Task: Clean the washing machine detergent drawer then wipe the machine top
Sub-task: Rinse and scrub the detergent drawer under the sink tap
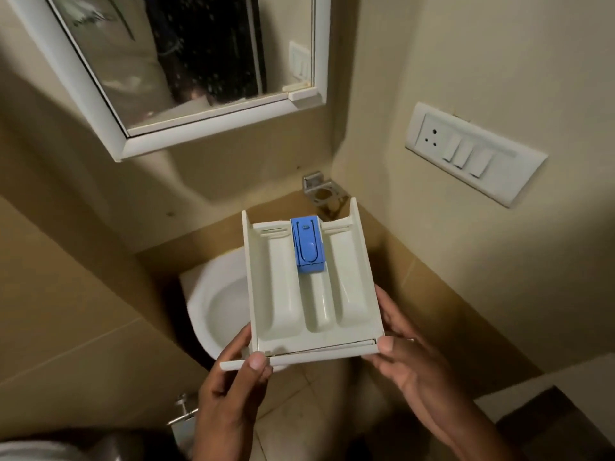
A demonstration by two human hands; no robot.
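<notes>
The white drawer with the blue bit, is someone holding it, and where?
Yes. The left hand and right hand grip the detergent drawer at its two near front corners.

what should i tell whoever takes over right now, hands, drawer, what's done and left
Left hand: grips the front left corner of the detergent drawer.
Right hand: grips the front right corner.
Drawer: out of the machine, held level above the white sink, blue insert still fitted in the middle compartment.
Done: drawer removed and brought to the sink.
Left: likely rinse and clean the drawer, refit it, then wipe the machine top. The machine is not in view.
</notes>
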